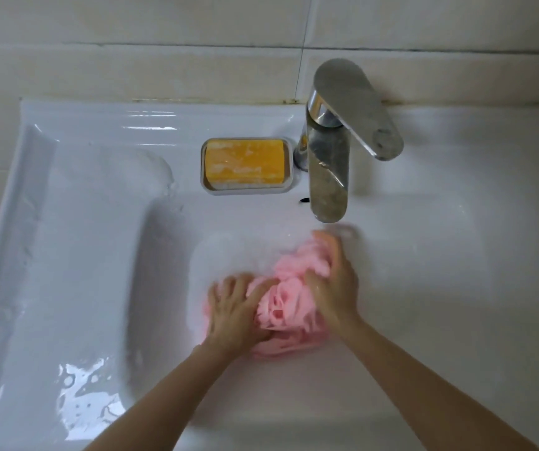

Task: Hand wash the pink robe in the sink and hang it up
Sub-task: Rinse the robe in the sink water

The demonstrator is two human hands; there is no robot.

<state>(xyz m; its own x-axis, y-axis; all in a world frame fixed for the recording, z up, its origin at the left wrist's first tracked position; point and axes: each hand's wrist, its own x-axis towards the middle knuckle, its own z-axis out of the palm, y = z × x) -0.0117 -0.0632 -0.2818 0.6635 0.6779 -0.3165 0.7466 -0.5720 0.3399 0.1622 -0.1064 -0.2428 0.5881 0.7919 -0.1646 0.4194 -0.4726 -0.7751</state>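
Two bare forearms enter from the bottom edge and converge on the basin. Left hand (239, 309) lies on the left side of the pink robe (289, 307): fingers spread apart and nearly straight, pressing down on the cloth, thumb pushed against the folds. Right hand (335, 286) cups the robe's right side: fingers held together and curved over the far edge of the wad, thumb dug into the folds, so the cloth is gripped between thumb and fingers. Both hands are somewhat motion-blurred, so fingertip detail is soft.

Robe is wet, bunched into a crumpled mound in the bowl of the white ceramic sink (50, 222), between the two hands, just in front of the spout. Pale foam or water shows to the left of the mound.

Chrome single-lever faucet (330, 177) stands on the back ledge, spout pointing toward the robe, lever angled off to the right. Just left of the faucet base, an orange soap bar (245, 162) sits in a grey soap dish (203, 172). Puddles (82, 398) glisten on the sink's left ledge. Cream wall tiles (164, 27) behind.
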